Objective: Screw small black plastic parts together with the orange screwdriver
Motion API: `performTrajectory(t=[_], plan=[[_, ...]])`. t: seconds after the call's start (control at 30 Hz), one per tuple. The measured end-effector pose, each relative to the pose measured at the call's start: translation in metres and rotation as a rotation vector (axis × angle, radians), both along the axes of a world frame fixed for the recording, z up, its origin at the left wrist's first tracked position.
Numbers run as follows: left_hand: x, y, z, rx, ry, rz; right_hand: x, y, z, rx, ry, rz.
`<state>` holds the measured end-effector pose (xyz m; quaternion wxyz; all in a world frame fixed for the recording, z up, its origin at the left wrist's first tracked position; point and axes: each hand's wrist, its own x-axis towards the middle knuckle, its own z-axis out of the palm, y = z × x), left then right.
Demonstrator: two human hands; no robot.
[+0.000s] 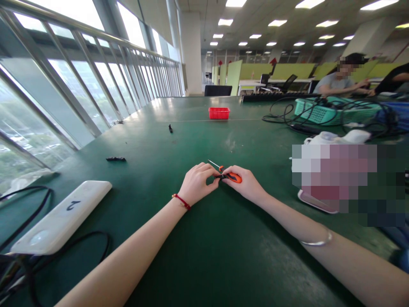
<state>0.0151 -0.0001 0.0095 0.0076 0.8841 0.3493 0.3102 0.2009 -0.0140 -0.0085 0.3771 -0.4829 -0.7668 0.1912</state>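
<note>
The right hand (247,183) holds a pair of orange-handled pliers (234,177) above the desk (191,256), its fingers wrapped on the grip. The left hand (198,181) meets the dark head with thumb and fingertips drawn narrow; whether they pinch a small piece there cannot be told. The pliers' long axis runs nearly crosswise, head toward the left hand, handle end toward the right palm. Gripping at the rear presumably leaves the head free while the left fingertips steady it. Just beyond lies a screwdriver (220,168), shaft slanting away leftward, apparently set within reach. Farther out are two black pieces (116,159) (170,128), a numbered white block (68,217), a red bin (219,114) and a teal basket (309,111).
</note>
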Motion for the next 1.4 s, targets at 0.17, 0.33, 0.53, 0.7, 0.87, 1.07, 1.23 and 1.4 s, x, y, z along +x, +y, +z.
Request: performTrajectory(t=[0.17, 0.33, 0.53, 0.7, 0.87, 1.07, 1.23, 1.4], plan=[[0.0, -0.001, 0.0, 0.082, -0.033, 0.015, 0.0, 0.0, 0.0, 0.034, -0.097, -0.066], [-0.002, 0.0, 0.0, 0.09, -0.056, 0.082, -0.002, 0.003, -0.001, 0.065, -0.284, -0.118], [-0.005, 0.001, -0.002, 0.083, 0.001, 0.065, -0.002, 0.003, 0.001, 0.081, -0.208, -0.091], [-0.002, -0.003, -0.002, 0.101, 0.024, -0.019, -0.002, -0.001, 0.005, 0.182, -0.191, -0.046], [-0.001, -0.003, -0.002, 0.088, 0.0, -0.027, -0.004, -0.002, 0.006, 0.244, -0.202, -0.034], [-0.003, -0.002, -0.001, 0.007, -0.036, 0.008, -0.001, -0.003, 0.006, 0.235, -0.179, -0.007], [0.002, -0.012, 0.005, -0.104, -0.117, 0.242, 0.005, -0.002, 0.011, 0.28, 0.081, -0.073], [0.019, -0.029, 0.003, -0.207, -0.013, 0.328, 0.015, 0.008, 0.008, 0.264, 0.274, -0.242]])
